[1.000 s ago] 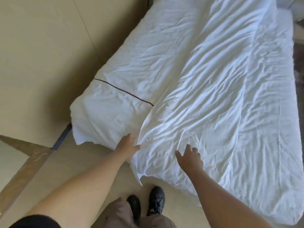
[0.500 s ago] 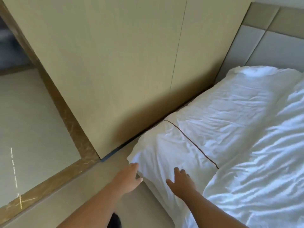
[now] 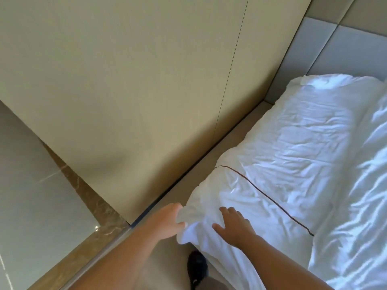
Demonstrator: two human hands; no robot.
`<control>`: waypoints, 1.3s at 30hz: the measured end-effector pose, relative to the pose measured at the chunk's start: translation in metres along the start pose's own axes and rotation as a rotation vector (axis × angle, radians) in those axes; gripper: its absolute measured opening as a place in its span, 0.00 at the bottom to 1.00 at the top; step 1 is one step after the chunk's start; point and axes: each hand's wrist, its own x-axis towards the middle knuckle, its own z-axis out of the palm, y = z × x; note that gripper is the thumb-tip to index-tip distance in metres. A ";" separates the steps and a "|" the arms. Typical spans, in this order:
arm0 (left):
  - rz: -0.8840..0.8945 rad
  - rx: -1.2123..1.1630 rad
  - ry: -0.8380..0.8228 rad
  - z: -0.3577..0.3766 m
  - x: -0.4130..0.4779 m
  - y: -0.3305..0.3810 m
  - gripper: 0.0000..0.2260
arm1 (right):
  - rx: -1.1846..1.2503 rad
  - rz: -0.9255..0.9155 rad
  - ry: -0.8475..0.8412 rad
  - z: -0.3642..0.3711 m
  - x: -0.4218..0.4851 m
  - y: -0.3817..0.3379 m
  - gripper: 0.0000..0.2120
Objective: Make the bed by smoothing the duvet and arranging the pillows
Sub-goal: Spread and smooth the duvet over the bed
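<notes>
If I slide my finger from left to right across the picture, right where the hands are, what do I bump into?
grey floor tile → brown stone strip → left hand → duvet corner, pinched by that hand → right hand, flat on the duvet → brown stripe

Duvet [image 3: 293, 164] on the right, far end at the headboard [image 3: 345, 53], wall panel [image 3: 146, 80] to its left across a strip of floor [image 3: 230, 143]. Left hand [image 3: 167, 220] holds the near corner, right hand [image 3: 234, 225] rests on top beside it, shoe [image 3: 196, 266] below.
</notes>
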 end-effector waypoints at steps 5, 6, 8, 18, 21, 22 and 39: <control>-0.086 -0.129 -0.007 -0.014 0.080 -0.006 0.27 | 0.024 0.012 0.033 0.000 0.096 0.020 0.31; -0.116 -0.169 -0.001 -0.013 0.099 -0.009 0.28 | 0.021 0.018 0.053 0.004 0.118 0.025 0.32; -0.162 -0.239 0.004 -0.005 0.139 -0.018 0.28 | -0.002 0.030 0.088 0.017 0.160 0.035 0.33; -0.331 -0.599 -0.057 0.100 0.346 -0.066 0.25 | 0.025 0.186 0.215 0.146 0.267 0.074 0.41; -0.361 -0.645 -0.134 0.133 0.401 -0.083 0.23 | 0.000 0.147 0.343 0.170 0.280 0.086 0.41; -0.373 -0.670 -0.148 0.143 0.416 -0.092 0.23 | -0.014 0.145 0.375 0.176 0.283 0.089 0.41; -0.484 -1.063 -0.416 0.195 0.492 -0.158 0.34 | -0.079 0.125 0.562 0.222 0.305 0.102 0.38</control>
